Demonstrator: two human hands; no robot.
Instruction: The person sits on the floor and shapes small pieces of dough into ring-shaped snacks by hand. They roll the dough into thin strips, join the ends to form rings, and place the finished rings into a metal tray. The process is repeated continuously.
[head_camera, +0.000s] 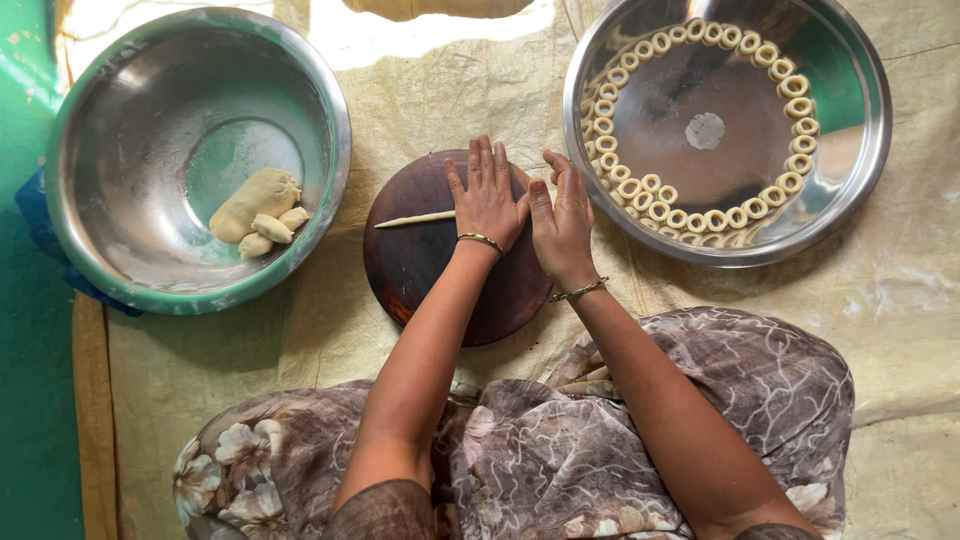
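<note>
Here both hands lie flat, fingers stretched and open, side by side on the far half of one round dark wooden board (430, 270). The left hand (487, 198) presses on a thin dough rope (415, 218) whose free end pokes out toward the board's left edge; the right hand (562, 215) rests just beside it. One steel bowl (120, 100) left holds four dough lumps (258, 212). One steel tray (860, 150) right carries many dough rings (650, 195) around its rim.

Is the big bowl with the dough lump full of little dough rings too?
No, the bowl holds only a dough lump and small pieces; the rings line the tray.
</note>
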